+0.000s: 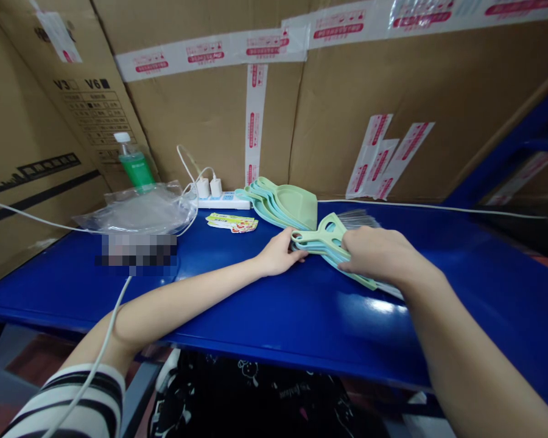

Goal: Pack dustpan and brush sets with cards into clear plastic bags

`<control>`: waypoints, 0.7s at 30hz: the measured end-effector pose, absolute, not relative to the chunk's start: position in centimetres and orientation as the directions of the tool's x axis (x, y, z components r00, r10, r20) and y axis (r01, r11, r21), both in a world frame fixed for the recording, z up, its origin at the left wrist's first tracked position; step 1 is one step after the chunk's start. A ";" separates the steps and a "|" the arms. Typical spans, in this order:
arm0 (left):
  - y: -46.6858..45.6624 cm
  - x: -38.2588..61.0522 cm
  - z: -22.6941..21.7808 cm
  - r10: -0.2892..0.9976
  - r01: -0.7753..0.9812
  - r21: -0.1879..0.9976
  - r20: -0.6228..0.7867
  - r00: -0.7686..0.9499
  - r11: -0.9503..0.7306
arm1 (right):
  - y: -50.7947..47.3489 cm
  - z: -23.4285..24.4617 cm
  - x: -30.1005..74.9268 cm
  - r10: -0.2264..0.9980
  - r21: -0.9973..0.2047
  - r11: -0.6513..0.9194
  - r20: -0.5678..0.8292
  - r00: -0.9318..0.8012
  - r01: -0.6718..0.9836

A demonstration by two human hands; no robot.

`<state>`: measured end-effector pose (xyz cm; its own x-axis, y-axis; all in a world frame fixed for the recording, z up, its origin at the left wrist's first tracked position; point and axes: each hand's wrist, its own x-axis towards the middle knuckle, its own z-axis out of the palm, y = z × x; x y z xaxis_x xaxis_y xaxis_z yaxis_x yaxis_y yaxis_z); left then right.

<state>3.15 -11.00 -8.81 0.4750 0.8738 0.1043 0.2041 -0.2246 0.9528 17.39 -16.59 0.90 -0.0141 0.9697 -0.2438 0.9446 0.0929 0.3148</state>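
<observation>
A fanned stack of pale green and light blue plastic scoops point(287, 207) lies on the blue table point(265, 304), handles pointing toward me. My left hand point(279, 250) pinches the handle ends on the stack's left side. My right hand point(380, 254) is curled over the handles point(325, 238) from the right and covers part of them. Under my right hand lies a pile of clear plastic bags point(361, 218), mostly hidden.
At the back left are a heap of clear plastic bags point(141, 210), a green pump bottle point(134, 163), a white power strip with chargers point(217, 196) and small printed cards point(232, 222). Taped cardboard boxes point(347, 109) wall in the back. A white cable point(91, 371) crosses my left arm.
</observation>
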 end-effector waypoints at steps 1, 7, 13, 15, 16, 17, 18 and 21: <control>-11.0 3.1 -8.9 0.874 0.203 0.953 0.106 0.474 -0.225 | -16.6 0.9 17.4 0.970 0.313 0.094 -0.241 -0.016 0.945; -10.8 3.1 -9.2 0.880 0.220 0.949 0.100 0.465 -0.224 | -16.5 0.7 17.4 0.972 0.313 0.081 -0.236 -0.005 0.946; -10.7 3.0 -9.3 0.880 0.233 0.940 0.120 0.459 -0.249 | -16.5 0.7 17.5 0.972 0.333 0.101 -0.236 -0.021 0.937; -10.6 3.0 -9.3 0.878 0.238 0.936 0.127 0.461 -0.260 | -16.4 0.7 17.7 0.971 0.333 0.105 -0.238 -0.025 0.937; -10.6 3.0 -9.3 0.876 0.241 0.934 0.129 0.464 -0.264 | -16.4 0.8 17.7 0.971 0.333 0.107 -0.238 -0.026 0.937; -10.6 3.1 -9.2 0.874 0.243 0.932 0.130 0.468 -0.268 | -16.4 0.8 17.8 0.971 0.331 0.108 -0.239 -0.027 0.937; -10.6 3.1 -9.2 0.872 0.245 0.931 0.130 0.471 -0.271 | -16.4 0.8 17.8 0.970 0.324 0.107 -0.240 -0.028 0.940; -10.8 3.1 -9.0 0.870 0.256 0.925 0.133 0.474 -0.281 | -16.5 1.0 17.9 0.971 0.283 0.097 -0.235 -0.029 0.954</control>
<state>3.09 -10.83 -9.05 0.4743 0.8702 0.1333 0.2561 -0.2812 0.9248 17.93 -16.50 0.98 -0.0290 0.9714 -0.2355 0.9541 0.0972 0.2833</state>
